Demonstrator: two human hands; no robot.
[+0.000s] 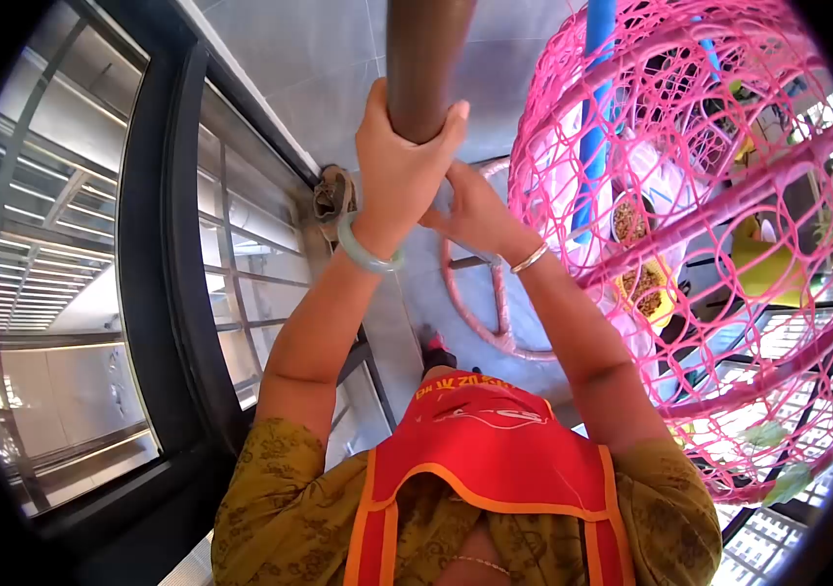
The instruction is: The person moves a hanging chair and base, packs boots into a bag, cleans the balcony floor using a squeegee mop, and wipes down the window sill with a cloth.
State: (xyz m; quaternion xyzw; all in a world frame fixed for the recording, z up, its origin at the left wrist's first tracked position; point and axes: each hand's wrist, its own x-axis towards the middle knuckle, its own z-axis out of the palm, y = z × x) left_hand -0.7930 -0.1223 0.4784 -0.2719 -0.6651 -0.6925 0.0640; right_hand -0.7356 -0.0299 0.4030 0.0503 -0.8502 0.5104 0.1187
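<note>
A thick brown pole [426, 68] comes in at the top and passes down into my left hand [399, 176]. My left hand, with a pale green bangle at the wrist, is wrapped round it, thumb on the right side. Just below and to the right is my right hand [483, 217], wearing a gold-coloured bracelet. Its fingers are curled in behind my left wrist, seemingly round the lower part of the same pole; their tips and that stretch of pole are mostly hidden.
A pink woven hanging chair [622, 264] fills the right side, with a blue pole [592, 127] beside it. Yellow trays of brown pellets [643, 288] show through the mesh. A pink ring base [504, 342] stands on the grey floor. Dark-framed glass [182, 244] lines the left; a shoe [333, 193] lies near it.
</note>
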